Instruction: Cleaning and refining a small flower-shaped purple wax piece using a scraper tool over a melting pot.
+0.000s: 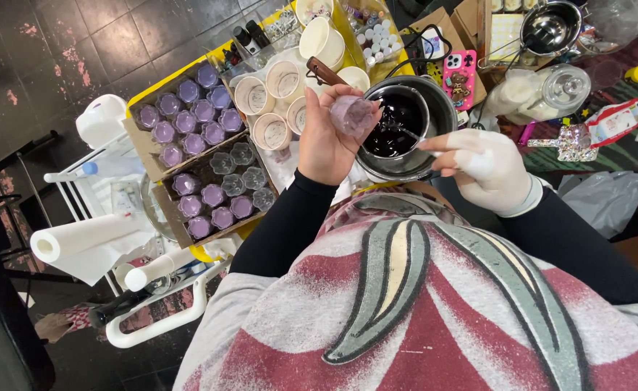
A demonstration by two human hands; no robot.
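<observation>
L hand grips a purple cup at the pot's 9 o'clock; gloved R hand pinches a stirrer, at 4 o'clock.

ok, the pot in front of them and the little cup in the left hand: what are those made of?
Pot: looks like metal, brushed steel-grey wall with a bright rim, dark glossy liquid inside.
Little cup: probably clear glass or hard plastic, faceted and translucent, with a pale purple, wax-like fill. The left hand holds it tilted over the pot. I can't tell glass from plastic.
</observation>
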